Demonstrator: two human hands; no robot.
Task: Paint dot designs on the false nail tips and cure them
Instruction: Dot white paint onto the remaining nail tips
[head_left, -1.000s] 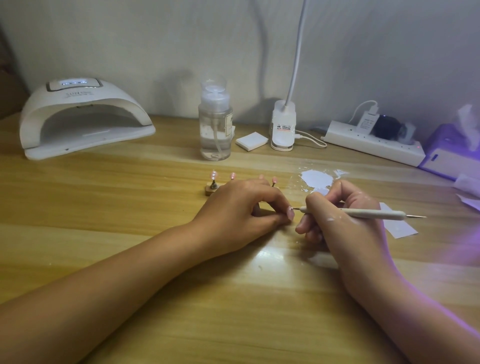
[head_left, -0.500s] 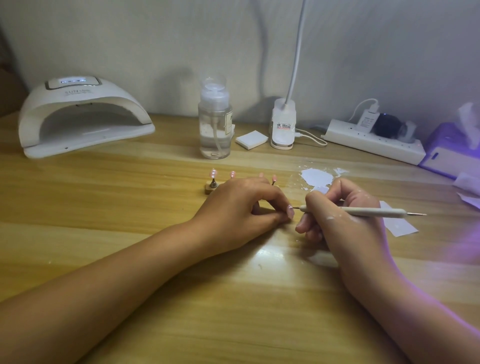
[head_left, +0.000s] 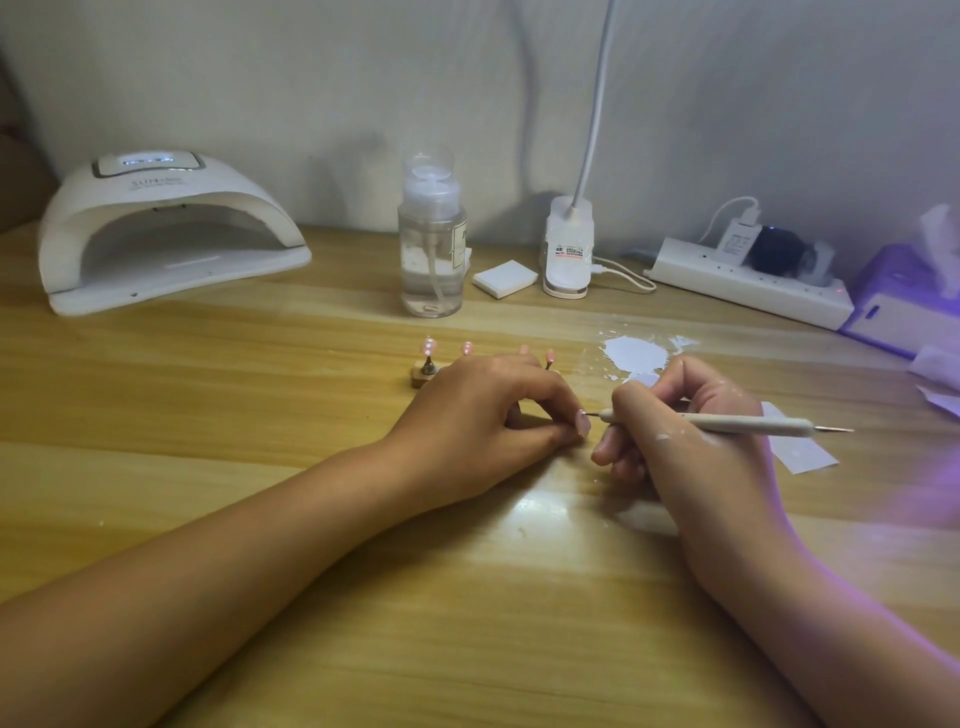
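Observation:
My left hand (head_left: 483, 410) rests on the wooden table and pinches a pale pink false nail tip (head_left: 583, 422) between thumb and forefinger. My right hand (head_left: 691, 431) grips a white dotting tool (head_left: 753, 425) like a pen; its fine metal point touches the held nail tip. Behind my left hand stands a small wooden holder (head_left: 423, 375) with several pink nail tips (head_left: 429, 345) on stalks, partly hidden by the hand. A white UV nail lamp (head_left: 156, 234) sits at the back left, its display lit.
A clear pump bottle (head_left: 432, 244) stands at the back centre, beside a white pad (head_left: 504, 279) and a clip lamp base (head_left: 569, 249). A power strip (head_left: 748, 280) and tissue box (head_left: 904, 301) lie at the right. White paint smear (head_left: 636, 354) and paper scrap (head_left: 802, 452) lie near my right hand.
Both hands stay almost still; the dotting tool's point has stayed at the held nail tip with only a slight shift.

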